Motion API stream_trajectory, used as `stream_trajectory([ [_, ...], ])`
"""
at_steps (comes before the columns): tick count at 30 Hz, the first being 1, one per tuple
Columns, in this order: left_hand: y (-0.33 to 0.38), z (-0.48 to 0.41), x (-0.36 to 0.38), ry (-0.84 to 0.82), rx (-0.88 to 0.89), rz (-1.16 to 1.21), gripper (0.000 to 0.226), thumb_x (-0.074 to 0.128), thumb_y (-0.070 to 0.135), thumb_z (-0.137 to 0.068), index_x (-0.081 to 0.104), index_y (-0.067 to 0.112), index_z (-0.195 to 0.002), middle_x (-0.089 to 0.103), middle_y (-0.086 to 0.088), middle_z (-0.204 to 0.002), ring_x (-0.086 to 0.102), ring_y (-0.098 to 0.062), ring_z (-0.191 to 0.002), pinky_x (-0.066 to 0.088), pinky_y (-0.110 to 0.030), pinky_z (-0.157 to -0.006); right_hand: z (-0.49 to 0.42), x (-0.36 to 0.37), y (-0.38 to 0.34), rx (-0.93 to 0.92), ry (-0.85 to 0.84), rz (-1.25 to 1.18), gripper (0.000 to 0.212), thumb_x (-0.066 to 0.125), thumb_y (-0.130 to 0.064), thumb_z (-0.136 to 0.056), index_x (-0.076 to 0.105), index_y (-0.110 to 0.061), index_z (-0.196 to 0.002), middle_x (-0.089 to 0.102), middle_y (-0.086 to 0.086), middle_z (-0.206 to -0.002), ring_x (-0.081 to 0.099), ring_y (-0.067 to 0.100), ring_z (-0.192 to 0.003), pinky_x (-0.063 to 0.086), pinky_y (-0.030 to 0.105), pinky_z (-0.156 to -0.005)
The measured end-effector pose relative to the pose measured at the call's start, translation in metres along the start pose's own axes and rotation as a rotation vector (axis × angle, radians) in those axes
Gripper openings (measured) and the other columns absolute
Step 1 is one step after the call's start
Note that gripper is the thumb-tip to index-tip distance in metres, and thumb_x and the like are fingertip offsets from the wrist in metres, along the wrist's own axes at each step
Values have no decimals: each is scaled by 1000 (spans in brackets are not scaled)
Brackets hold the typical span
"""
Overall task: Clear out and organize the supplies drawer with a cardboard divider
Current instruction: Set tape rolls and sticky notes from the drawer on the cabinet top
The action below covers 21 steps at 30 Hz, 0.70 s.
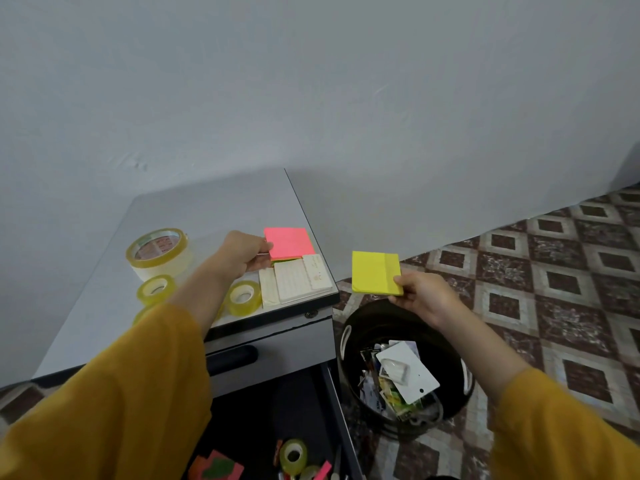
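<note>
Cabinet top (214, 216) under outstretched left hand (242, 252)

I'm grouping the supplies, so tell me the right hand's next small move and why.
Probably carry the yellow sticky-note pad left onto the cabinet top beside the pink sticky-note pad: the right hand pinches it out by the bin, while the left hand holds the pink one there.

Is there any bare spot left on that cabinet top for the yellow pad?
Yes: the back of the cabinet top, behind the big tape roll and the pink pad, is bare; so is its left side. The front right corner, with white pads and small tape rolls, is crowded.
</note>
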<state>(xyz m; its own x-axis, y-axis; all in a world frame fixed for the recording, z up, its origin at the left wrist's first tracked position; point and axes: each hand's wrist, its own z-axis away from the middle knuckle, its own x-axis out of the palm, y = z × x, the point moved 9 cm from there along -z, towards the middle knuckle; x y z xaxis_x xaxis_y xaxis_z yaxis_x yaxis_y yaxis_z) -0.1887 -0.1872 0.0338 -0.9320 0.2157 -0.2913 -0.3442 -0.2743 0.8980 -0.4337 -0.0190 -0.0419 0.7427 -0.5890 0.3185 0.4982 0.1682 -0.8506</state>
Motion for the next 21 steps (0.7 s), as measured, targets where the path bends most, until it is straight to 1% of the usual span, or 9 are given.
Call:
stream_trajectory([
  [3, -2, -4, -3, 34, 13, -62, 9, 59, -3, -87, 57, 0, -79, 60, -12, -72, 56, -8, -32, 47, -16, -36, -2, 4, 0, 4, -2, 7, 13, 44, 5, -93, 53, 0, -101, 54, 11, -83, 52, 20, -72, 52, 22, -45],
  [5, -1, -6, -8, 65, 31, -106, 4, 64, -2, -84, 61, -4, -83, 63, -14, -67, 56, -10, -33, 49, -18, -40, -3, 11, -4, -4, -6, -1, 13, 43, 5, -94, 55, 0, -93, 53, 10, -82, 51, 20, -71, 52, 22, -46],
  [7, 1, -6, -13, 84, 58, -138, 7, 69, -2, -79, 63, -5, -76, 62, -13, -54, 54, -12, -33, 49, -19, -44, -5, 21, -12, -19, -3, -30, 17, 43, 5, -94, 55, -2, -84, 52, 9, -80, 52, 20, -70, 53, 22, -47],
  [9, 3, -6, -18, 94, 96, -176, 13, 72, -3, -75, 63, -1, -65, 59, -11, -50, 50, -13, -35, 49, -21, -48, -7, 35, -21, -34, -22, -47, 11, 44, 6, -93, 54, 1, -92, 53, 10, -81, 53, 20, -70, 53, 23, -48],
  [11, 6, -4, -23, 96, 128, -209, 12, 72, -4, -75, 64, 0, -67, 58, -11, -58, 51, -12, -39, 50, -22, -53, -9, 51, -31, -54, -32, -23, 11, 48, 6, -91, 54, 2, -100, 54, 12, -81, 54, 20, -69, 53, 23, -46],
  [13, 7, -1, -27, 87, 147, -222, 6, 70, -4, -77, 67, 0, -80, 58, -10, -66, 53, -9, -42, 51, -19, -51, -11, 64, -41, -85, -16, 90, 11, 54, 4, -89, 57, 1, -99, 56, 10, -76, 53, 18, -62, 48, 21, -46],
  [16, 10, 7, -37, 64, 177, -216, 15, 69, 0, -80, 67, 2, -95, 61, -8, -73, 55, -11, -55, 50, -11, -47, -14, 86, -49, -111, 20, 225, 5, 61, 2, -84, 59, -1, -82, 52, 7, -66, 44, 13, -51, 32, 19, -41],
  [18, 12, 13, -42, 57, 198, -222, 16, 68, 3, -82, 67, 3, -98, 62, -9, -80, 54, -11, -60, 48, -9, -46, -19, 96, -51, -109, 44, 270, 17, 65, 2, -81, 54, -4, -69, 48, 5, -62, 36, 11, -48, 25, 16, -33],
  [21, 13, 20, -54, 62, 218, -220, 16, 67, 6, -84, 67, 5, -100, 63, -6, -83, 54, -9, -63, 47, -10, -49, -24, 114, -48, -111, 61, 352, 14, 70, -3, -79, 57, -4, -74, 54, 9, -74, 36, 11, -50, 31, 20, -39],
])
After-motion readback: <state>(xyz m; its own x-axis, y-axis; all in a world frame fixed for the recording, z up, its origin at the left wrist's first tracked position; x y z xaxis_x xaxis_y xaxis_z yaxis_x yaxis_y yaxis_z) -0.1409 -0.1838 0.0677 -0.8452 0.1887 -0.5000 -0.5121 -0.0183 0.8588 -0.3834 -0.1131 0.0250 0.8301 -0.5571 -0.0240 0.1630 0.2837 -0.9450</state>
